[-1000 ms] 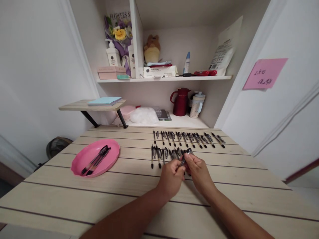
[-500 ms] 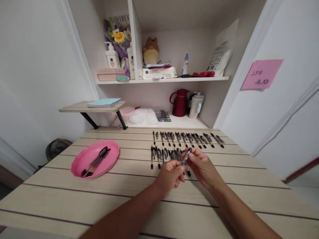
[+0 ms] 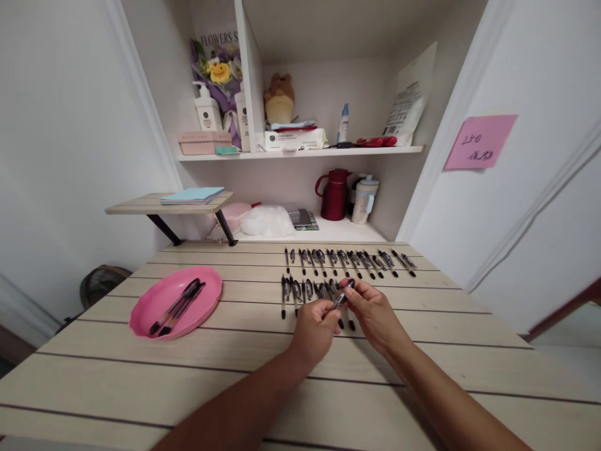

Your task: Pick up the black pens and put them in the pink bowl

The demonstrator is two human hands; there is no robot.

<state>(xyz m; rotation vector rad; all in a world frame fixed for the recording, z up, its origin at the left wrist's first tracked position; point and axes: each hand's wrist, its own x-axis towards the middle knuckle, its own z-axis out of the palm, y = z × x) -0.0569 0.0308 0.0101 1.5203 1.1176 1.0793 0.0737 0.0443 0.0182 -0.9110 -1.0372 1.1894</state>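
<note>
My left hand [image 3: 315,327] and my right hand [image 3: 373,313] meet over the wooden table [image 3: 263,376], both pinched on one black pen [image 3: 342,295] held just above the near row of pens [image 3: 305,291]. The left fingers grip its lower end, the right fingers its upper end. A second, longer row of pens [image 3: 350,260] lies farther back. A pink plate [image 3: 159,313] at the left holds a few black pens [image 3: 178,306].
Behind the table an alcove holds a red jug [image 3: 333,194], a white cup [image 3: 364,199] and a plastic bag [image 3: 267,220]. A small raised shelf [image 3: 159,203] carries a blue notebook. A pink note [image 3: 479,141] is stuck on the right wall.
Both hands stayed together on the pen, turning it slightly; it now sits lower and closer between the fingers. The view shifted a little to the right.
</note>
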